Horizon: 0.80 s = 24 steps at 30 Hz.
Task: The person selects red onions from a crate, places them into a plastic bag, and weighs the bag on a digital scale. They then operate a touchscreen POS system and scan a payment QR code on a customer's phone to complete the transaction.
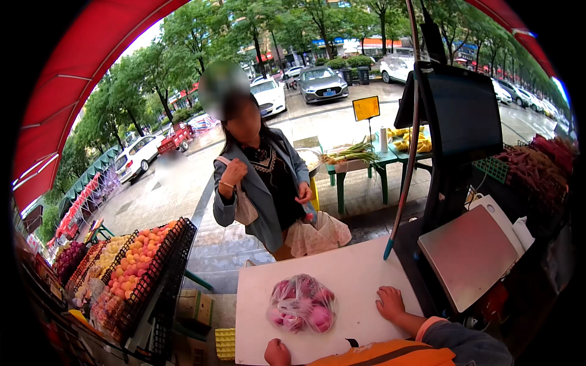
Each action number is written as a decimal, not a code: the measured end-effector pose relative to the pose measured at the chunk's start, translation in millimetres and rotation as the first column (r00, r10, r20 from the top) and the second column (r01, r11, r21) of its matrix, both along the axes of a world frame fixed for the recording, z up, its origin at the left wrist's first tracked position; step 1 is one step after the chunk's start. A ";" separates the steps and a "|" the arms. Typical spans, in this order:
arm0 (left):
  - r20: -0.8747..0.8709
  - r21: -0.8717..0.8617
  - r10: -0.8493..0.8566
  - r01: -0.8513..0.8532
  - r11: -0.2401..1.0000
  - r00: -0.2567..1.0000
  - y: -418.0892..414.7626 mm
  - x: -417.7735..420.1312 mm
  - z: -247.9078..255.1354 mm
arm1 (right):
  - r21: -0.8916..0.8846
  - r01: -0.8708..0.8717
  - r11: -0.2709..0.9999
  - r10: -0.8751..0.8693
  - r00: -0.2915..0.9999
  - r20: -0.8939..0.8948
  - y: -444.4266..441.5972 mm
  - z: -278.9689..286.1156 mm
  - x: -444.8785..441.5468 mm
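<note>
A clear plastic bag of round pink-purple produce (302, 304), possibly dragon fruit or onions, lies on a white counter (357, 270). My right hand (390, 303) rests on the counter to the right of the bag, apart from it, fingers slightly spread and holding nothing. Near the counter's front-left edge is my left hand (277, 352), below the bag and not touching it. Its fingers are curled down and mostly hidden.
Across the counter stands a person (261, 174) with a shoulder bag (246, 203) and a plastic carrier bag (318, 233). A scale platform (468, 258), a monitor (462, 112) and a leaning pole (409, 176) are at right. Fruit crates (181, 238) slope at left.
</note>
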<state>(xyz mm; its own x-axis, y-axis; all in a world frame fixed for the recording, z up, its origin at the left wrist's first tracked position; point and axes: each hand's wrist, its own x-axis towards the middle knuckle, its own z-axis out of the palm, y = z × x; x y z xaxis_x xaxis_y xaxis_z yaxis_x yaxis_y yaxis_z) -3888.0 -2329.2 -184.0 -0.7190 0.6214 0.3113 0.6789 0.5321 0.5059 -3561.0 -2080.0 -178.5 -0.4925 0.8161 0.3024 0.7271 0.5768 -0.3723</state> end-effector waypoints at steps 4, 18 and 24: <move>0.025 -0.024 0.009 -0.009 1.000 1.000 -1.4 -0.5 3.5 | 0.007 0.010 1.000 -0.010 1.000 -0.005 -0.5 -2.2 -1.9; 0.012 -0.023 0.008 -0.008 1.000 1.000 0.3 -7.2 -14.3 | 0.057 -0.005 0.998 0.010 0.997 -0.072 0.4 -1.0 -1.6; 0.019 -0.025 0.010 -0.010 1.000 1.000 -1.4 -7.8 -13.7 | 0.049 -0.009 0.999 0.012 0.997 -0.071 -1.2 -2.9 -1.3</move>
